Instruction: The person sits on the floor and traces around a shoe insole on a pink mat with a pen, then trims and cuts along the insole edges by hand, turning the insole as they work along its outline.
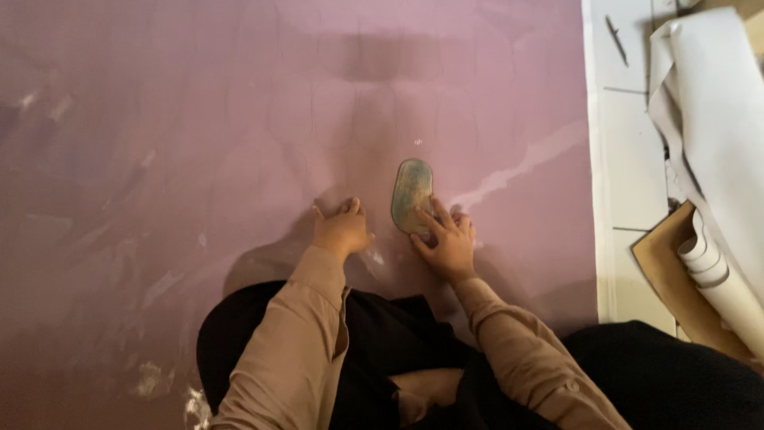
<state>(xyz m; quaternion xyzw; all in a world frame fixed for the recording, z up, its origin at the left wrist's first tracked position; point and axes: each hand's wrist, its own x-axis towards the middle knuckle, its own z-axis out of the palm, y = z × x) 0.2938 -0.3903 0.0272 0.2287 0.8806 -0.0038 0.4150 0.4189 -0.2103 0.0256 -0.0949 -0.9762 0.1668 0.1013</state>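
Observation:
A large pink sheet (239,119) lies spread on the floor, marked with faint traced outlines of rounded shapes. A greenish, sole-shaped template (411,195) rests flat on it near the middle. My right hand (446,243) presses its fingers on the template's lower end and holds it down. My left hand (342,227) is curled into a fist just left of the template, knuckles on the sheet; whether it holds a pen is hidden. Both arms wear tan sleeves.
White floor tiles (629,159) border the sheet's right edge. Rolled and loose white sheet material (708,119) lies at the far right on brown cardboard (668,271). Dark clothing fills the bottom of the view.

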